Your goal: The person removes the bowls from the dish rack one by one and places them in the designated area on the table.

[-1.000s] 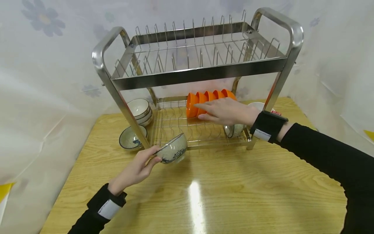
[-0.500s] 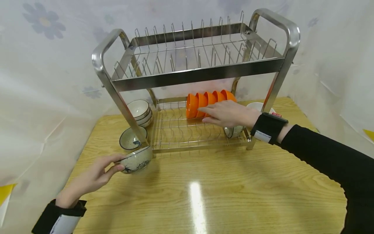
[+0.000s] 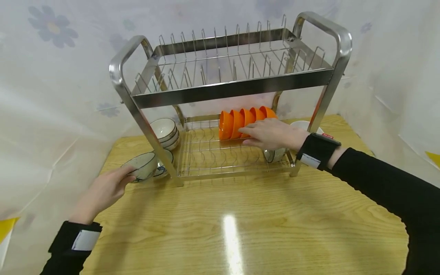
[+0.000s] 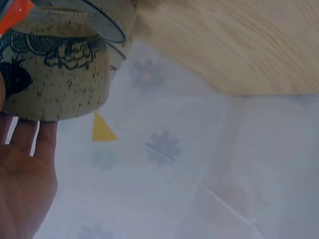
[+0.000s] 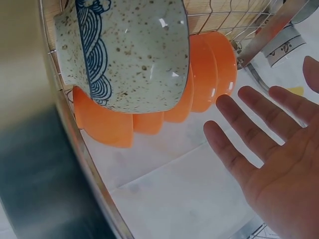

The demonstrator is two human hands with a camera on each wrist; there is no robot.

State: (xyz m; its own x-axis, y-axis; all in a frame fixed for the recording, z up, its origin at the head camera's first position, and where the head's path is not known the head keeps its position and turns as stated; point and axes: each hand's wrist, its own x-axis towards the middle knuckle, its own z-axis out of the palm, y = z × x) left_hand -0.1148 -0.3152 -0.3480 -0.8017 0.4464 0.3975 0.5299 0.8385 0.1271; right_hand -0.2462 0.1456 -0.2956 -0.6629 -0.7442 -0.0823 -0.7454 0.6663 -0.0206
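Note:
My left hand (image 3: pixel 103 191) grips a speckled grey-green bowl (image 3: pixel 142 166) by its rim, thumb on the near side. This bowl is tilted and partly covers a second speckled bowl (image 3: pixel 160 170) on the table, beside the rack's left front leg; whether they touch I cannot tell. Blue patterns show on the held bowl's side in the left wrist view. My right hand (image 3: pixel 269 133) hovers at the lower tier with fingers spread and nothing held. Several orange bowls (image 3: pixel 225 126) stand on edge in a row behind it. Below it another speckled bowl (image 5: pixel 144 55) stands on edge.
A two-tier metal dish rack (image 3: pixel 233 88) stands on the wooden table (image 3: pixel 192 229), with wire dividers on the upper tier. Left of it is a stack of white-lined bowls (image 3: pixel 162 129). A white dish (image 3: pixel 302 124) lies behind the right front post.
My left hand has carried the speckled bowl from the rack's front to the left, then back over the bowl on the table. My right hand has shifted slightly right.

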